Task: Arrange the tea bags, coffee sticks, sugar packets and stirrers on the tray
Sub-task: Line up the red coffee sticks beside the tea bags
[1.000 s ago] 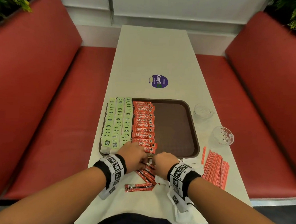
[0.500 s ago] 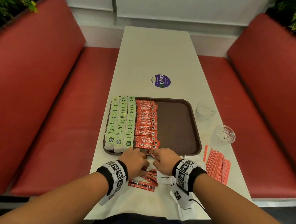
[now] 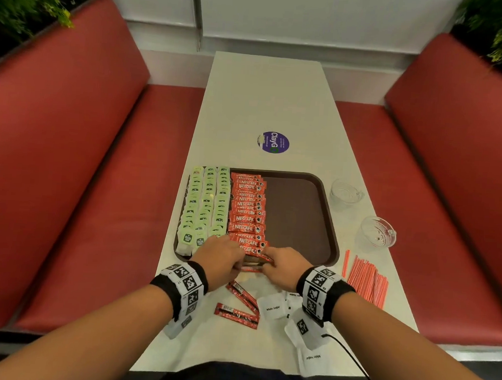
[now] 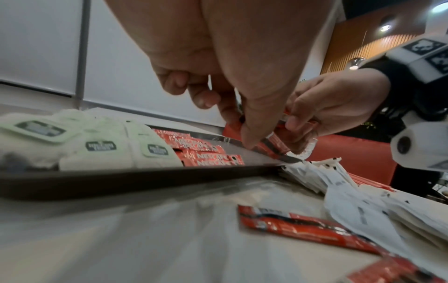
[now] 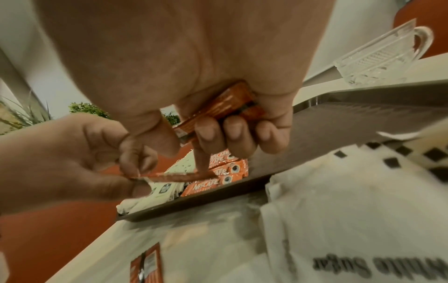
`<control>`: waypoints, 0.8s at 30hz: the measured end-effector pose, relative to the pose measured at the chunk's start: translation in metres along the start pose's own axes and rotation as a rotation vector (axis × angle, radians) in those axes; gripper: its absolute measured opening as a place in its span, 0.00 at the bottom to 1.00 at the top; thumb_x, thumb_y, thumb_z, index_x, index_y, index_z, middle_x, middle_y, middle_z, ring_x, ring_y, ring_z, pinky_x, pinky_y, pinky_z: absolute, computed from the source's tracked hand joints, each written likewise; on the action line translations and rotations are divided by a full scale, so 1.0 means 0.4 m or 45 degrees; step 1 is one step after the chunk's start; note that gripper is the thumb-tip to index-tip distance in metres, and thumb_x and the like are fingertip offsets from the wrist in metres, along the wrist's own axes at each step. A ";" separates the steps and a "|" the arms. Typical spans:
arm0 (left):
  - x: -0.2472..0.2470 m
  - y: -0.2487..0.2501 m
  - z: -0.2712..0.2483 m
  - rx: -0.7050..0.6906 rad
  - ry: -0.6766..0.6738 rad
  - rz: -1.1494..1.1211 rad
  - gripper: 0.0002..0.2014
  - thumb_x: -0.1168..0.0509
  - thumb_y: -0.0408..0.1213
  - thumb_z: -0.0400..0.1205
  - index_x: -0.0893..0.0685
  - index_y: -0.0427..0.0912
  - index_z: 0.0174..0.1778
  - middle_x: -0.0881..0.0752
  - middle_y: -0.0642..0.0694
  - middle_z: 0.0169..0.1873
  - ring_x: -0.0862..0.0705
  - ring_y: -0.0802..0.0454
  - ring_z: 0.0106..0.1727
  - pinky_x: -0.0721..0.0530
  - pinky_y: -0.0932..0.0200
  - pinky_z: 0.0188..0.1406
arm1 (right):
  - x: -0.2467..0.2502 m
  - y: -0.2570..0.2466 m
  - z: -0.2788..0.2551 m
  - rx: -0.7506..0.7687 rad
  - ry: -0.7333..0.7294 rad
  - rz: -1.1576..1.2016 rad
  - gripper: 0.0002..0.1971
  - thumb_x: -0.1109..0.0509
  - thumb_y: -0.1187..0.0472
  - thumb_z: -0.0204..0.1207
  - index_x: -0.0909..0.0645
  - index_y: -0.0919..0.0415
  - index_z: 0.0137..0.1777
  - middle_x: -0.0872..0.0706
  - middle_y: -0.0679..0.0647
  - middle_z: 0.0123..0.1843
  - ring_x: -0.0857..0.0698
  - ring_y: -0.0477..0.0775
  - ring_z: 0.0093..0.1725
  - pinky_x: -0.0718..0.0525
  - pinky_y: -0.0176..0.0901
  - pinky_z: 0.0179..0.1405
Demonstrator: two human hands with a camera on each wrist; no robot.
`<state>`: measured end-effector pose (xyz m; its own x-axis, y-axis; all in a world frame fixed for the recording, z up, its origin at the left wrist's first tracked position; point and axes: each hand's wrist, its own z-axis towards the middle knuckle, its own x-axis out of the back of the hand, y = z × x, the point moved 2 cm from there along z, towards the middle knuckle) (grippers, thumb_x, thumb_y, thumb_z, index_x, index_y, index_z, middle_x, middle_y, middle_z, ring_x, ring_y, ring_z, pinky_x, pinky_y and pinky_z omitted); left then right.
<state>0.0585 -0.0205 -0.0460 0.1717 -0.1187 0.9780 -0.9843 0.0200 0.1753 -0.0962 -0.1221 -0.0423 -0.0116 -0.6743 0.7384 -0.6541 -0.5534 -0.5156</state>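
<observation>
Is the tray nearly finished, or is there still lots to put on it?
About halfway. Done: green tea bags and red coffee sticks lined up on the brown plastic tray. In hand: left hand and right hand both hold more red coffee sticks. Left: loose coffee sticks, white sugar packets and red stirrers on the table.

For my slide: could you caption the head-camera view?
Both hands hold red coffee sticks at the brown plastic tray's near edge.
</observation>
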 end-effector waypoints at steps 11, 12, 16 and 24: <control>0.027 -0.032 -0.008 -0.051 0.173 -0.153 0.11 0.26 0.55 0.73 0.20 0.55 0.39 0.18 0.59 0.43 0.22 0.56 0.45 0.26 0.56 0.47 | 0.030 0.005 0.013 0.134 -0.009 0.005 0.13 0.34 0.56 0.83 0.17 0.53 0.65 0.11 0.51 0.59 0.13 0.54 0.57 0.17 0.48 0.62; 0.028 -0.032 -0.006 0.013 0.124 -0.160 0.13 0.30 0.61 0.75 0.20 0.56 0.42 0.18 0.61 0.43 0.23 0.59 0.46 0.27 0.57 0.49 | 0.032 0.006 0.014 0.141 0.003 0.002 0.13 0.33 0.56 0.83 0.17 0.52 0.65 0.10 0.50 0.59 0.13 0.53 0.57 0.17 0.48 0.62; 0.026 -0.027 0.005 0.116 0.152 -0.256 0.11 0.34 0.59 0.81 0.17 0.57 0.50 0.18 0.62 0.41 0.23 0.61 0.45 0.26 0.57 0.57 | 0.042 0.011 0.020 0.149 0.033 -0.012 0.11 0.32 0.55 0.83 0.17 0.52 0.63 0.10 0.50 0.58 0.13 0.53 0.57 0.17 0.48 0.62; -0.038 -0.070 0.060 0.379 -0.105 -0.074 0.08 0.38 0.55 0.84 0.15 0.62 0.54 0.15 0.54 0.45 0.22 0.51 0.53 0.26 0.48 0.63 | 0.075 0.038 0.027 -0.005 0.151 0.065 0.05 0.40 0.56 0.85 0.31 0.55 0.56 0.15 0.53 0.44 0.17 0.53 0.39 0.18 0.51 0.42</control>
<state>0.0827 -0.0431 -0.0686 0.2362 -0.1912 0.9527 -0.9436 -0.2791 0.1780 -0.0981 -0.1560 -0.0329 -0.1338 -0.6390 0.7575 -0.6535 -0.5178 -0.5521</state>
